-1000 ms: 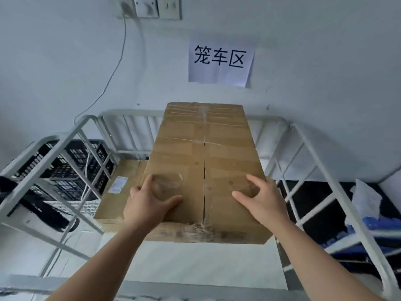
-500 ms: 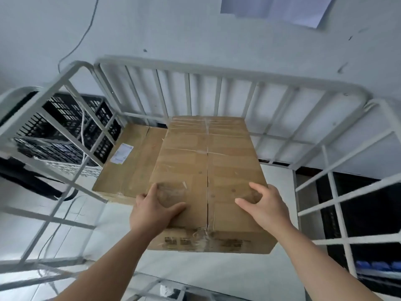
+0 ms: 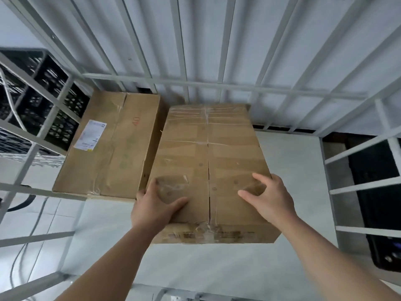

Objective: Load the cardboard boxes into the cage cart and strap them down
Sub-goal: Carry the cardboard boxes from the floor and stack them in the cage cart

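The loading step is in hand. The left hand (image 3: 156, 205) and right hand (image 3: 269, 198) grip the near end of a box (image 3: 208, 153) inside the cart (image 3: 225, 83), just right of the loaded box (image 3: 112, 148). The next move is probably to lower it flat and snug against that box without pinching the left fingers. Bare floor lies open further right, and bars stand close behind both boxes.
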Available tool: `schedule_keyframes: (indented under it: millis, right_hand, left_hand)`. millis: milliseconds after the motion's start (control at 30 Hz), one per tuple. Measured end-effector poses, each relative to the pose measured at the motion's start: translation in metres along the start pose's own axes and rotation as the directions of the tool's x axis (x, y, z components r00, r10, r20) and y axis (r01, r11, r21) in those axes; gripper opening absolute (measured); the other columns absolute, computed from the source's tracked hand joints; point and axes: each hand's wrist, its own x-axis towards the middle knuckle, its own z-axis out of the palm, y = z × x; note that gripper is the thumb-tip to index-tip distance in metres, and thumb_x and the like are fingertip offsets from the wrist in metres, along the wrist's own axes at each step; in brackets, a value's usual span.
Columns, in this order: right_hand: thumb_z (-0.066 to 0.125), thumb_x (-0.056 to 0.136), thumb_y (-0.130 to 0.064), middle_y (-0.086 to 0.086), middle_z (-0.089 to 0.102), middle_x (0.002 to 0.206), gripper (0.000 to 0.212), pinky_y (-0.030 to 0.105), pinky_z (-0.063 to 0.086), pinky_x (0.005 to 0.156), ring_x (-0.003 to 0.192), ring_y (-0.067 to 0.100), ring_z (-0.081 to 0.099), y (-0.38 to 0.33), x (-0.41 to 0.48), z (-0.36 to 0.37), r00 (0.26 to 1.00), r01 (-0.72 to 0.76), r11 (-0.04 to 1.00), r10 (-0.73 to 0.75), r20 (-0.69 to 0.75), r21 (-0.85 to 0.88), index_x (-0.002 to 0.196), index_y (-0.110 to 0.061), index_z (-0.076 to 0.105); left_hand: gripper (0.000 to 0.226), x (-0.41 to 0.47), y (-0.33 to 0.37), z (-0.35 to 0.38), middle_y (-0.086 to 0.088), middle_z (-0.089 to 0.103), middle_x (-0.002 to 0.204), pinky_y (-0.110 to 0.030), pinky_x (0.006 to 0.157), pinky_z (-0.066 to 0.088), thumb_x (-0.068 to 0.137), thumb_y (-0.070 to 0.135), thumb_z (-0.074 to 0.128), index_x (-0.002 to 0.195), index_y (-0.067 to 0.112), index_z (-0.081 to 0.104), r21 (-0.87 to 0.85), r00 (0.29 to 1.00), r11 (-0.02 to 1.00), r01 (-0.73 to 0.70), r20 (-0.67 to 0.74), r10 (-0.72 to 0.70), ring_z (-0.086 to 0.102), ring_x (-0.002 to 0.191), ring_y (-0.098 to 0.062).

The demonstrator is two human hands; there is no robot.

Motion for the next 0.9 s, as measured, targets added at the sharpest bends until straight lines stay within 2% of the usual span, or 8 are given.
schedule_keyframes:
  millis: [300, 467, 567, 900]
  right_hand:
    - [0.072, 0.073, -0.052, -0.002, 0.04, 0.137, 0.074, 0.028, 0.039, 0.084, 0.115, 0.018, 0.051, 0.025, 0.056, 0.088, 0.999, -0.031, 1.0, 0.031, -0.022, 0.005, 0.139, -0.028, 0.045]
    - [0.074, 0.073, -0.05, 0.003, 0.031, 0.144, 0.081, 0.032, 0.042, 0.095, 0.119, 0.021, 0.052, 0.043, 0.06, 0.139, 0.999, -0.049, 0.998, 0.049, 0.003, 0.028, 0.142, -0.025, 0.039]
    - [0.075, 0.072, -0.049, 0.004, 0.027, 0.143, 0.087, 0.034, 0.043, 0.095, 0.118, 0.025, 0.052, 0.05, 0.066, 0.161, 0.997, -0.065, 0.998, 0.064, 0.038, 0.025, 0.145, -0.026, 0.034]
    - [0.071, 0.074, -0.054, 0.01, 0.03, 0.137, 0.094, 0.036, 0.049, 0.089, 0.103, 0.03, 0.058, 0.067, 0.092, 0.202, 0.991, -0.074, 0.984, 0.09, 0.098, -0.162, 0.149, -0.029, 0.02]
  left_hand:
    - [0.118, 0.083, -0.045, 0.052, -0.006, 0.045, 0.135, -0.046, 0.092, 0.05, 0.049, 0.088, 0.059, 0.146, 0.036, 0.016, 0.07, 0.999, 0.998, -0.005, 0.034, 0.003, 0.05, 0.119, -0.03]
    - [0.116, 0.111, -0.071, 0.07, -0.011, 0.031, 0.143, -0.05, 0.103, 0.041, 0.06, 0.073, 0.069, 0.149, 0.035, 0.005, 0.107, 0.996, 0.993, -0.043, 0.086, 0.034, 0.04, 0.128, -0.033]
    - [0.119, 0.122, -0.086, 0.084, -0.014, 0.025, 0.147, -0.05, 0.108, 0.036, 0.064, 0.068, 0.071, 0.151, 0.032, -0.002, 0.118, 0.993, 0.992, -0.041, 0.116, 0.027, 0.034, 0.132, -0.035]
    - [0.117, 0.145, -0.1, 0.118, -0.023, 0.014, 0.154, -0.046, 0.113, 0.024, 0.075, 0.06, 0.069, 0.152, 0.017, -0.009, 0.244, 0.988, 0.97, -0.014, 0.15, -0.024, 0.019, 0.14, -0.04]
